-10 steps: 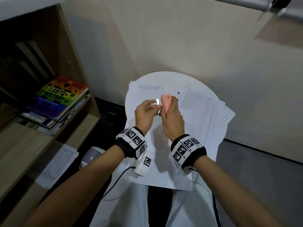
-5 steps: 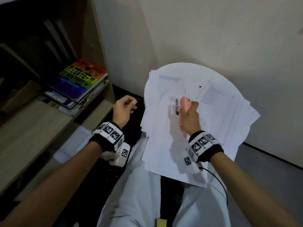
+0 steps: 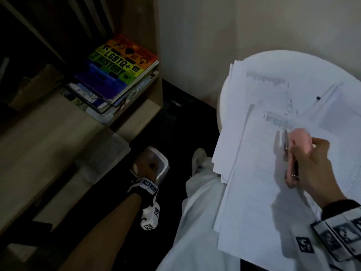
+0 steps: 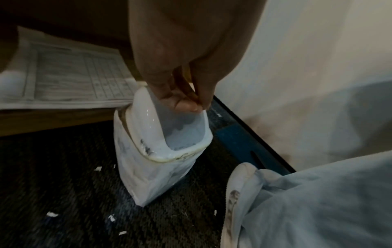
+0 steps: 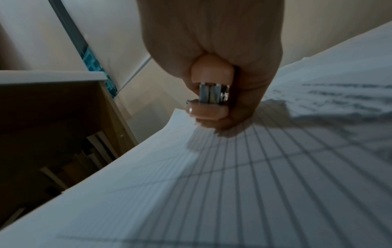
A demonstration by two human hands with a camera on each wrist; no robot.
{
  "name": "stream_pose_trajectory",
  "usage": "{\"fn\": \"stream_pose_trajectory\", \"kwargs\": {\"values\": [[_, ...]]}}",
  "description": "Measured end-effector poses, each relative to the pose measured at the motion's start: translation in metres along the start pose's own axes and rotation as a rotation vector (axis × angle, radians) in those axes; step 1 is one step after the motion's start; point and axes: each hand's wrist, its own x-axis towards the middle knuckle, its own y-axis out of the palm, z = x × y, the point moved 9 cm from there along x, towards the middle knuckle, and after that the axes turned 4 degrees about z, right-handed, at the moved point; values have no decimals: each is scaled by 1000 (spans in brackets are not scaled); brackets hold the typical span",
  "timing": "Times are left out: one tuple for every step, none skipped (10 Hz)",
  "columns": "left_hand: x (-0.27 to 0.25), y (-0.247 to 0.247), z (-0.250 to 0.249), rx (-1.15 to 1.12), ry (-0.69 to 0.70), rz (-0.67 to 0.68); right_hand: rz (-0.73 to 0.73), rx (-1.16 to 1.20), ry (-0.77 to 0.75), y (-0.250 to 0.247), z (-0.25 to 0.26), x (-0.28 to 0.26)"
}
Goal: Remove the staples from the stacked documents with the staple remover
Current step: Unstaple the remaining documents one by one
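My right hand (image 3: 306,163) grips the pink staple remover (image 3: 298,141) above the stacked documents (image 3: 263,192) on the round white table (image 3: 283,61). The right wrist view shows the staple remover (image 5: 214,94) with its metal jaws closed, just over the lined top sheet (image 5: 233,184). My left hand (image 3: 146,167) is low on the left, at the mouth of a small white bin (image 3: 163,163) on the floor. In the left wrist view its thumb and fingertips (image 4: 191,104) pinch together just inside the bin's rim (image 4: 161,159). Anything between them is too small to see.
A wooden shelf on the left holds a pile of books (image 3: 121,69), with printed papers (image 4: 70,75) on its lower board beside the bin. My legs in light trousers (image 3: 195,222) are between bin and table. Paper scraps (image 4: 52,214) lie on the dark carpet.
My left hand left the staple remover, swung left and down, and now sits at the bin's mouth. My right hand lowered the remover toward the papers. My head turned left.
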Motion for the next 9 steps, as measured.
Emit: {"fn": "stream_pose_trajectory", "kwargs": {"values": [[14,17,21,39,-96,21,-10,-19,43,-1,-12,7],[16,27,34,61,-171,54,19,-35,8,2,-9,9],[19,36,40,59,-162,101,60,-33,-71,6,4,1],[22,45,42,1,-105,178,54,-26,-37,8,0,3],[22,41,37,-89,-42,182,12,-9,66,3,-11,8],[5,17,16,66,-50,134,16,17,43,2,0,0],[-6,-7,-15,120,15,105,16,32,52,3,10,-8],[-17,-26,-65,17,141,72,-2,134,94,-6,9,-12],[-61,-47,-144,-99,367,-33,-75,239,42,-29,7,-20]]}}
